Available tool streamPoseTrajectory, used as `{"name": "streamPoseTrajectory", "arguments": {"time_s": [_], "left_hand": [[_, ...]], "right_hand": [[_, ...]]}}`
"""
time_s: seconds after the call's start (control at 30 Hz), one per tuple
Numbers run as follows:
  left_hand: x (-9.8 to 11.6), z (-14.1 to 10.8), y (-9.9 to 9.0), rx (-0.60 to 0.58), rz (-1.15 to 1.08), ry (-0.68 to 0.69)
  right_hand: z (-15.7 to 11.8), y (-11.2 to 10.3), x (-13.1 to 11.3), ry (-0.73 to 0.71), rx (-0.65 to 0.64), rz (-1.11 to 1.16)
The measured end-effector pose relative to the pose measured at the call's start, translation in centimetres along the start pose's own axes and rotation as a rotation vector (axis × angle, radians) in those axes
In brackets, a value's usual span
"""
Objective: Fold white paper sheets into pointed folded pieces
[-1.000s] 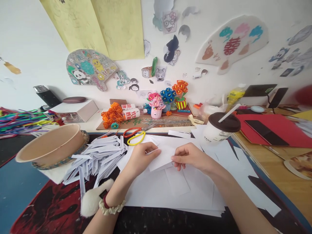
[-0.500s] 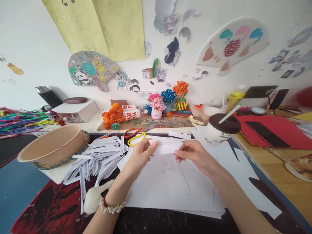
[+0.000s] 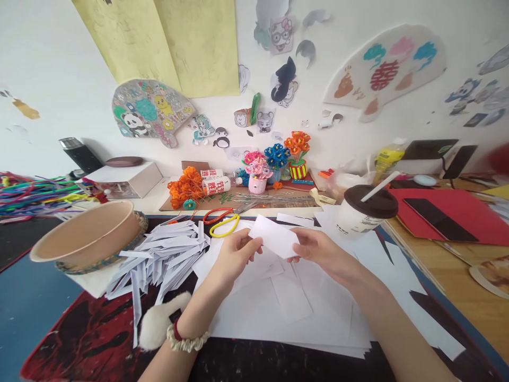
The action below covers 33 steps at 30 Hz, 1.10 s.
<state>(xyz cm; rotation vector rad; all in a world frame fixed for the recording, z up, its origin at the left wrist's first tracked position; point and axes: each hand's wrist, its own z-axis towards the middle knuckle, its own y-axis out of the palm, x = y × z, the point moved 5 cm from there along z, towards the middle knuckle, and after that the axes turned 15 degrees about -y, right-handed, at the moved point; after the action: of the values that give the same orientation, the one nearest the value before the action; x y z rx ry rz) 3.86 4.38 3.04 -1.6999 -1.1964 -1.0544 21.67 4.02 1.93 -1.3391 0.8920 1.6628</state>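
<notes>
Between my two hands is a small white piece of paper, tilted down toward the right. My left hand pinches its left end between thumb and fingers. At the right end, my right hand grips the paper the same way. Below them, white paper sheets lie spread over the dark mat, with smaller cut pieces on top. Left of my left hand sits a heap of folded white paper strips. Scissors with red and yellow handles lie just beyond my left hand.
A beige bowl stands at the left. At the right are a lidded cup with a straw and a phone on a red folder. Craft flowers in pots line the back. A white fluffy item lies by my left wrist.
The paper in my hands has turned from nearly level to slanting down at the right, showing more of its face. Both hands still hold it. The view has shifted slightly.
</notes>
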Motion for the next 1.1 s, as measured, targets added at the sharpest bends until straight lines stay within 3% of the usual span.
{"name": "streamPoseTrajectory", "arguments": {"time_s": [0.17,0.3,0.47,0.6,0.73,0.9,1.1], "left_hand": [[-0.1,-0.1,0.7,-0.062,0.279,0.060],[-0.3,0.2,0.6,0.011,0.369,0.127],[-0.9,0.2,0.8,0.066,0.525,0.079],[-1.5,-0.1,1.4,0.144,0.804,0.006],[-2.0,-0.4,2.1,0.216,0.974,0.005],[-1.8,-0.1,2.7,0.233,0.976,0.041],[-0.6,0.0,2.0,0.241,0.661,0.141]], "right_hand": [[-0.1,0.0,0.1,0.038,0.009,-0.058],[-0.1,0.4,1.1,0.079,-0.017,-0.178],[-0.4,0.8,2.8,0.198,-0.140,-0.333],[-0.4,0.5,2.8,0.129,-0.110,-0.577],[-0.6,0.7,2.6,0.110,-0.103,-0.671],[-0.4,0.8,2.5,0.114,-0.111,-0.675],[0.3,0.9,2.3,0.069,0.033,-0.413]]}}
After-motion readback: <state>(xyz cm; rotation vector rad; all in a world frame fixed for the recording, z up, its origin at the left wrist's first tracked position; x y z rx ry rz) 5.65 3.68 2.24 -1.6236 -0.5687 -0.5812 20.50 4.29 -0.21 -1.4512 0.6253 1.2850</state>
